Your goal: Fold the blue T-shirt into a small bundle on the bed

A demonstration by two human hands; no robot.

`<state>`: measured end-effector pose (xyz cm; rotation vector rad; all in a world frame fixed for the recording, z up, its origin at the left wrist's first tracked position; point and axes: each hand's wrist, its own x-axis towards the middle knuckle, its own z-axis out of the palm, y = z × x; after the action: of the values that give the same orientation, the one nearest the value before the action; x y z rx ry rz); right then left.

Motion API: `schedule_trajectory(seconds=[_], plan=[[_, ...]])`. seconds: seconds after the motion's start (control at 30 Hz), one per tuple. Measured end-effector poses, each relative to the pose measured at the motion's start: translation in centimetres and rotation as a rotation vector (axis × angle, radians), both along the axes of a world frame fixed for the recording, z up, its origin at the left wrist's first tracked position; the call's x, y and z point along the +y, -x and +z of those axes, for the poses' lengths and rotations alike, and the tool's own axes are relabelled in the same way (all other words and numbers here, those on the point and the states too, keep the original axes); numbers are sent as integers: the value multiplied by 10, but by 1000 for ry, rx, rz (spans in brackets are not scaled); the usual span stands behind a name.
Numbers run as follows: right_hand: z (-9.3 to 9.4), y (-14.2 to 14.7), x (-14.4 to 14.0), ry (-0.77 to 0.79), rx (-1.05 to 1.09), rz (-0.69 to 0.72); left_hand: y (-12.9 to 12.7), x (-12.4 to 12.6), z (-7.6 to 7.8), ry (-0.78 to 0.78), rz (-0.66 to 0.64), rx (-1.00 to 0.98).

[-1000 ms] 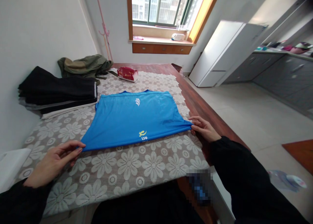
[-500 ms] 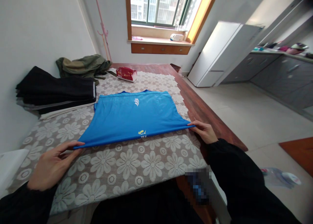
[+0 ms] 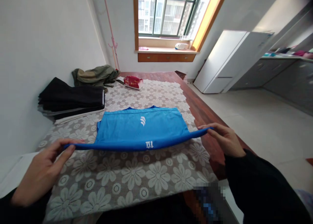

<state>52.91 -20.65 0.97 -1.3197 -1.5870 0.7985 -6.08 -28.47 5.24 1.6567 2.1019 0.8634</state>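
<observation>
Our left hand (image 3: pixel 40 175) and right hand (image 3: pixel 226 141) pinch the near corners of the bright blue jersey shirt (image 3: pixel 141 127), lifted above the tabletop's near edge; we should keep the hem taut and level.

The left hand (image 3: pixel 40 175) pinches one near corner of the blue shirt (image 3: pixel 141 127), and the right hand (image 3: pixel 226 141) pinches the other corner, so the near edge hangs lifted between the fingers (image 3: pixel 207 128) (the far part lies flat on the desk (image 3: pixel 205 111)). Beyond the left fingers lie folded black clothes (image 3: pixel 70 98), an olive jacket (image 3: pixel 96 75) and a red packet (image 3: pixel 133 82).
</observation>
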Motion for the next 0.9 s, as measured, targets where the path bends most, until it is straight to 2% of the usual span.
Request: schedule_trajectory(seconds=[0.1,0.13,0.23,0.33,0.4,0.53,0.77,0.9], plan=[[3,20,63,37,48,-76,-12,66,4,12,24,-72],[2,29,86,43,14,-96,-16,90,0,22,49,19],[-9,56,144,21,-354,-223,-26,152,-16,18,133,175],[-25,75,172,-1,-550,-285,-31,186,-36,116,124,375],[-38,80,176,8,-602,-296,-33,194,-46,161,93,442],[-57,77,172,24,-692,-315,-29,192,-60,177,45,471],[-63,63,174,-14,-825,-267,-6,194,-80,59,7,388],[-67,61,177,-74,-721,-257,1,196,-92,-3,-17,254]])
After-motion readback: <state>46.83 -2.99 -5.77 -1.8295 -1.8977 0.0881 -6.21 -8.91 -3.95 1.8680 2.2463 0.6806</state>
